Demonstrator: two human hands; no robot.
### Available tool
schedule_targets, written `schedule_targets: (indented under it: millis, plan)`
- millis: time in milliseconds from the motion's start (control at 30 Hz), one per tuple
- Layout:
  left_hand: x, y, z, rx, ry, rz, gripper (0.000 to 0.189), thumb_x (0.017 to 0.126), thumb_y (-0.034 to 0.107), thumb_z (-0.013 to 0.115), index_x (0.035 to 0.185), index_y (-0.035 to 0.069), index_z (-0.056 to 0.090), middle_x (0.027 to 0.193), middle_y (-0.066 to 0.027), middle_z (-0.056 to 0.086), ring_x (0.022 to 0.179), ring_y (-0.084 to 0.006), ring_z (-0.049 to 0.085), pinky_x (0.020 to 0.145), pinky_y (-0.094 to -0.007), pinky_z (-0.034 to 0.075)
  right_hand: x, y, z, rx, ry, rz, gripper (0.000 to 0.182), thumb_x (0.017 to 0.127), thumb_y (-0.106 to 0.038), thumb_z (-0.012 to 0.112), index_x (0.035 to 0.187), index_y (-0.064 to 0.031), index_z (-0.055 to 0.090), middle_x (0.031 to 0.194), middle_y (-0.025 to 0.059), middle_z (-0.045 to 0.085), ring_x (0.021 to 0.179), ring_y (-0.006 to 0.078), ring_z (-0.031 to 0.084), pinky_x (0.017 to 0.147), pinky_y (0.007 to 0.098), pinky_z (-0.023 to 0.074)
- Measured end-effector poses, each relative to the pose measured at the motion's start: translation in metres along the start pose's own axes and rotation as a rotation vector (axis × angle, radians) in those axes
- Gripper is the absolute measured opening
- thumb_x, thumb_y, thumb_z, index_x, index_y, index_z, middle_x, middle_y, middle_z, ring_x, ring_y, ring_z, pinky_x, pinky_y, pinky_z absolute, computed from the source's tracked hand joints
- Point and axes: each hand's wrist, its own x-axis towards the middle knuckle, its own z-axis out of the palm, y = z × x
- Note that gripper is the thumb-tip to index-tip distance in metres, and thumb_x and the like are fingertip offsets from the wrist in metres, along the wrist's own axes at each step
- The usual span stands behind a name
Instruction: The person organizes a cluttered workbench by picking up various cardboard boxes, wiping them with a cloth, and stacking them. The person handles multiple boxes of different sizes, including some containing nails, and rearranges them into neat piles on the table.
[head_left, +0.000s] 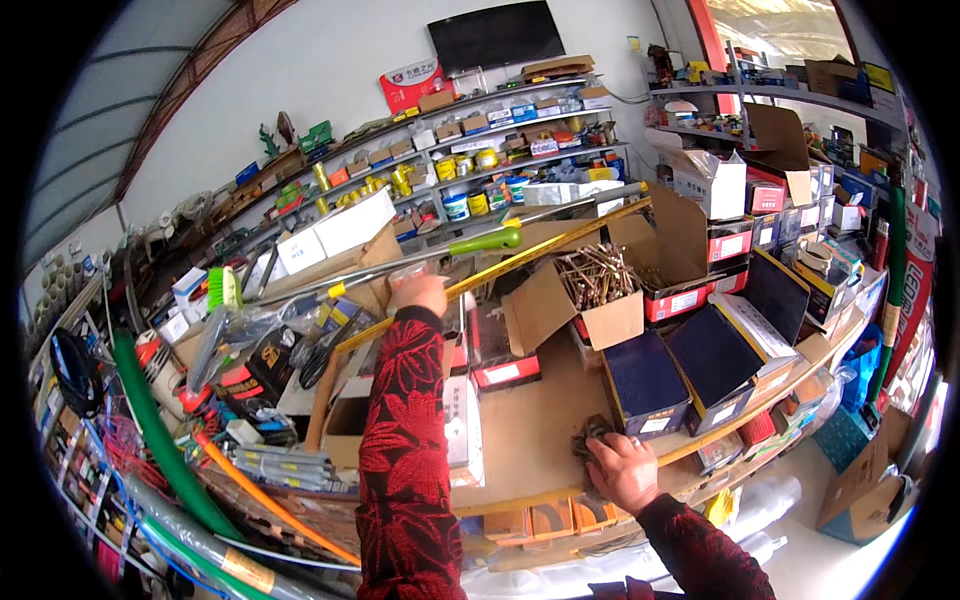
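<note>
My right hand (624, 471) presses a dark, crumpled rag (592, 435) against the bare wooden shelf board (525, 427), near its front edge. Just beyond it stands a dark blue carton (646, 382). My left hand (421, 292) reaches far forward over the shelf, beside a long yellow bar (540, 251). Its fingers are hidden by the back of the hand, so whether it grips the bar cannot be told. Right of the left hand, an open cardboard box (615, 322) is heaped with copper-coloured metal fasteners (596, 277).
A pole with a green grip (487, 241) lies across the goods. More dark cartons (709, 360) line the right. An orange tube (270, 495) and a green hose (169, 442) slant at left. Stocked shelving (517, 135) and a black screen (495, 37) stand behind.
</note>
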Motion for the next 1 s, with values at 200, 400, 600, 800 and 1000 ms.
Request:
schedule_targets:
  millis: [200,400,600,800,1000]
  plan:
    - [0.02,-0.017,0.026,0.069,-0.15,0.076,0.033,0.076,0.024,0.059,0.102,0.005,0.065,0.103,-0.0171,0.064,0.095,-0.0318,0.062,0.083,-0.0395,0.049,-0.002,0.002,-0.002,-0.01,-0.003,0.007,0.037,0.07,-0.026,0.068,0.106,-0.017,0.061,0.096,0.004,0.058,0.079,0.0231,0.058,0.068,0.0383,0.0446]
    - [0.013,-0.013,-0.006,0.069,-0.21,0.284,0.036,0.072,0.03,0.066,0.097,0.004,0.067,0.107,-0.014,0.064,0.099,-0.0286,0.061,0.086,-0.0376,0.048,-0.002,0.004,-0.003,-0.03,-0.007,0.03,0.037,0.069,-0.026,0.068,0.105,-0.017,0.062,0.096,0.0039,0.058,0.079,0.0224,0.058,0.066,0.0371,0.0449]
    - [0.041,-0.027,-0.012,-0.301,-0.222,0.123,0.014,0.074,0.018,0.066,0.074,0.004,0.062,0.055,-0.0043,0.057,0.044,-0.015,0.055,0.046,-0.0292,0.044,-0.001,0.003,-0.002,-0.03,-0.001,0.028,0.036,0.07,-0.026,0.068,0.104,-0.0175,0.061,0.096,0.0034,0.058,0.077,0.022,0.059,0.065,0.0371,0.0456]
    - [0.066,-0.005,-0.015,-0.163,0.202,0.231,0.015,0.07,0.02,0.059,0.067,0.007,0.067,0.069,-0.0189,0.063,0.066,-0.0319,0.063,0.063,-0.0428,0.049,0.004,-0.003,-0.004,-0.003,-0.008,0.007,0.036,0.069,-0.025,0.069,0.103,-0.0179,0.061,0.095,0.0029,0.059,0.076,0.022,0.059,0.064,0.0372,0.0461]
    - [0.089,0.076,-0.043,-0.138,0.162,0.07,0.022,0.08,0.012,0.05,0.086,0.006,0.07,0.091,-0.018,0.066,0.086,-0.0344,0.064,0.074,-0.0447,0.051,0.002,0.002,-0.002,0.022,0.005,0.011,0.037,0.066,-0.022,0.071,0.101,-0.0157,0.062,0.096,0.0049,0.059,0.076,0.0235,0.059,0.062,0.037,0.0459]
